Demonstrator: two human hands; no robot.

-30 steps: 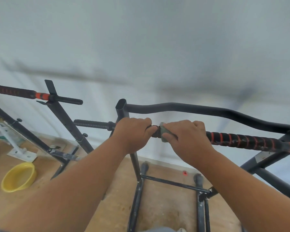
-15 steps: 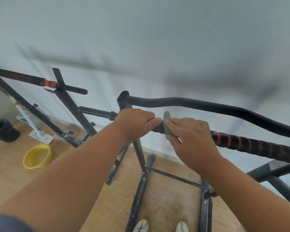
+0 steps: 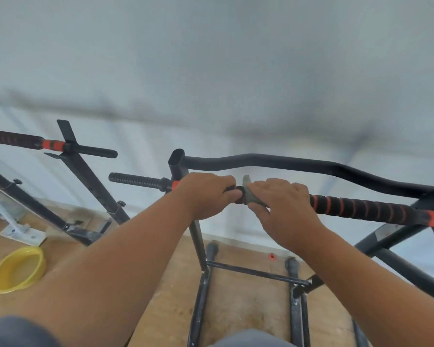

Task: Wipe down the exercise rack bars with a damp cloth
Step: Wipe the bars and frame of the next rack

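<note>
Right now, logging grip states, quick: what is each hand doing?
Left hand: curled around the padded grip bar.
Right hand: pressing the green cloth around the same bar.

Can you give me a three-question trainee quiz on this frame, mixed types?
1. True or false: the left hand grips the padded bar.
2. Which hand holds the cloth? A) left B) right C) neither
3. Fill in: the yellow bowl sits on the ____.

Key: 1 true. 2 B: the right hand presses the cloth around the bar, right beside the left hand. 3 floor, to the left of the rack.
</note>
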